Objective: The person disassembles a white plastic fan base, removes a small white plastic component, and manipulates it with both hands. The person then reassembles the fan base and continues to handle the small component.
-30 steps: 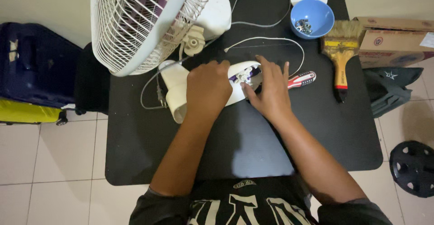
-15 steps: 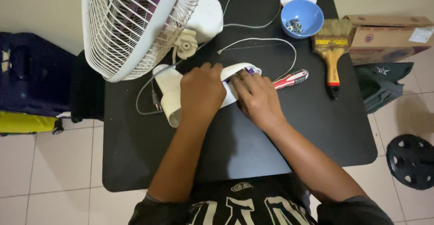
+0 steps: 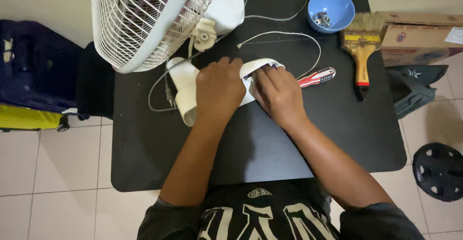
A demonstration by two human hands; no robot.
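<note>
I see my left hand (image 3: 220, 88) lying flat over the white fan base (image 3: 193, 93) on the black table (image 3: 337, 138), fingers together and curled down over its top; whether they grip it I cannot tell. My right hand (image 3: 277, 93) sits just beside it, fingertips bunched and pressed onto the base's far end (image 3: 263, 65), where a bit of purple shows; if they pinch something there, it is hidden from me. The base lies near the table's middle, tilted, its lower end toward the left edge.

Above it the fan (image 3: 144, 18) lies on its side, grille toward the wall; a white cord (image 3: 289, 35) loops round past my right hand, and a grey cord with plug (image 3: 166, 93) trails left of the base. A red-handled screwdriver (image 3: 316, 77) rests just right of my right hand, apart from it; farther right lies a brush (image 3: 361, 52); a blue bowl (image 3: 333, 8) with small metal parts stands at the far edge; a cardboard box (image 3: 419, 37) sits off the table to the right.
</note>
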